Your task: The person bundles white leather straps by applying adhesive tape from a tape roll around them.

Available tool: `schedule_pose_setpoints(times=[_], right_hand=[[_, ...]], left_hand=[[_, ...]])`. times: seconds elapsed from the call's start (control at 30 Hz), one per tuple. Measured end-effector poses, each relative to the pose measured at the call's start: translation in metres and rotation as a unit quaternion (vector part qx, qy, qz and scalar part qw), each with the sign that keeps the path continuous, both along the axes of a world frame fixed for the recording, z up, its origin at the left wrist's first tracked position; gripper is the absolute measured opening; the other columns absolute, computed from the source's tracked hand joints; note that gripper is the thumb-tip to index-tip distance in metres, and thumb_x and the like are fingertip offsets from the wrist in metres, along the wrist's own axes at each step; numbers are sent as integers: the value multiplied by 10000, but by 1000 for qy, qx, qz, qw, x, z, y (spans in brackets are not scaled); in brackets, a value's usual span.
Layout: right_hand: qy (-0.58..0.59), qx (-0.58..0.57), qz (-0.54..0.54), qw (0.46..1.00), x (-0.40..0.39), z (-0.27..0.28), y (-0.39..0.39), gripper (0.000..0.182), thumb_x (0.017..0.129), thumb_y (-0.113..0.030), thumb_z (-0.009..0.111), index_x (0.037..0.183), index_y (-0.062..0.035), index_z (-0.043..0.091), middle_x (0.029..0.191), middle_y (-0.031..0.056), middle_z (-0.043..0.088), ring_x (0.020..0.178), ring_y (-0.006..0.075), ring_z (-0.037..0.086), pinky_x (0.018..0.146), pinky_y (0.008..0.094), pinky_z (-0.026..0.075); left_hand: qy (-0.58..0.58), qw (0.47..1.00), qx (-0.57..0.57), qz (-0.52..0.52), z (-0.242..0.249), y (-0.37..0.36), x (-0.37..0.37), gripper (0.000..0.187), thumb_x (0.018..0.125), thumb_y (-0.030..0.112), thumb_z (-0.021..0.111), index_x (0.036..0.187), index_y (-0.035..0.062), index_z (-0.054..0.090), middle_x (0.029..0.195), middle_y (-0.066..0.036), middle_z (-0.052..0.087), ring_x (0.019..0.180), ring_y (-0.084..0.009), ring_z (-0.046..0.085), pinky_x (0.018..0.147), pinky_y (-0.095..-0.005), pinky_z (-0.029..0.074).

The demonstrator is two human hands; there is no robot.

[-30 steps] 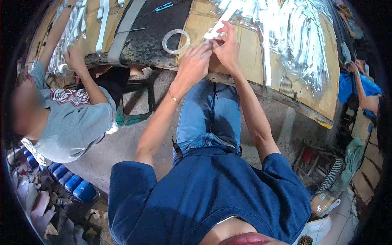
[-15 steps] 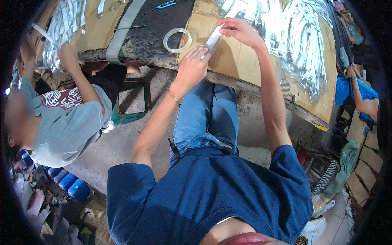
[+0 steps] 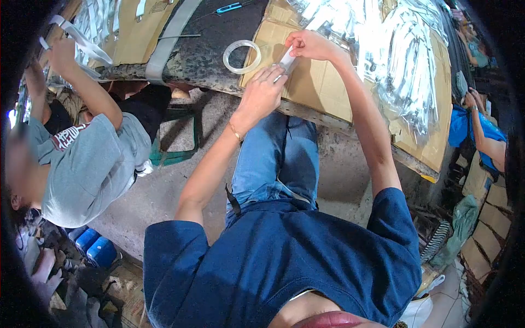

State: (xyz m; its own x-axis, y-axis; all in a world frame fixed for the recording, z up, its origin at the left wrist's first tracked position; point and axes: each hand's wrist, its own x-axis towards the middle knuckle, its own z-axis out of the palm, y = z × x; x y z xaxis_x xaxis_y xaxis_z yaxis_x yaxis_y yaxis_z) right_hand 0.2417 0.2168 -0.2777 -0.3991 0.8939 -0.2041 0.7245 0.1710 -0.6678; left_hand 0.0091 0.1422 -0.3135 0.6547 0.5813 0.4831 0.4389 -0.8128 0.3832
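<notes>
A short white strip [image 3: 286,59] with a clear, shiny covering lies slanted over the brown cardboard near the table's front edge. At its near end, my left hand [image 3: 262,90] has its fingers bent together over the strip, partly hiding it. My right hand [image 3: 313,45] pinches the far end between thumb and fingertips. Just left of my fingers rests a roll of clear tape [image 3: 240,70], its ring lying flat.
Piles of shiny wrapped strips [image 3: 407,82] cover the cardboard [image 3: 322,90] to the right. A blue cutter [image 3: 228,8] and a thin rod [image 3: 179,36] lie on the dark tabletop. At left, a co-worker [image 3: 95,158] handles a white band. A green stool [image 3: 174,157] stands below.
My right hand has come slightly closer to my left hand, and less of the strip shows between them. The co-worker at left has raised a hand with a white band.
</notes>
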Motion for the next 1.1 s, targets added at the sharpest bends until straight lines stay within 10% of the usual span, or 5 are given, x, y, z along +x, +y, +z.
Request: schedule_pose_setpoints(times=[0.23, 0.4, 0.6, 1.1], right_hand=[[-83, 52, -59, 993, -15, 2, -11, 264, 769, -121, 739, 998, -25, 648, 800, 95, 668, 756, 258, 636, 709, 377, 496], [-126, 368, -133, 911, -17, -6, -22, 281, 749, -169, 756, 976, -32, 662, 934, 144, 648, 938, 354, 620, 853, 450, 500], [-135, 244, -91, 956, -31, -12, -48, 138, 840, -129, 644, 922, -23, 676, 963, 149, 636, 976, 341, 611, 841, 426, 508], [-221, 402, -128, 879, -41, -27, -91, 300, 912, -183, 575, 1168, -32, 616, 1287, 113, 579, 1219, 293, 517, 1019, 426, 415]], left_hand=[[11, 1000, 23, -1, -2, 1, 0, 261, 755, 44, 584, 1007, -4, 634, 1148, -151, 637, 1149, -292, 580, 1032, -398, 426], [5, 1000, 4, -7, 3, 0, 0, 215, 796, 17, 600, 1003, -18, 647, 1154, -159, 633, 1148, -310, 584, 1024, -423, 436], [25, 1000, 2, -2, 3, 0, 1, 222, 792, 33, 602, 1006, -8, 645, 1114, -150, 635, 1126, -306, 590, 1029, -419, 433], [-33, 999, -11, 8, 20, 12, -4, 213, 831, 55, 608, 1036, 2, 622, 1099, -156, 632, 1111, -311, 579, 989, -439, 432]])
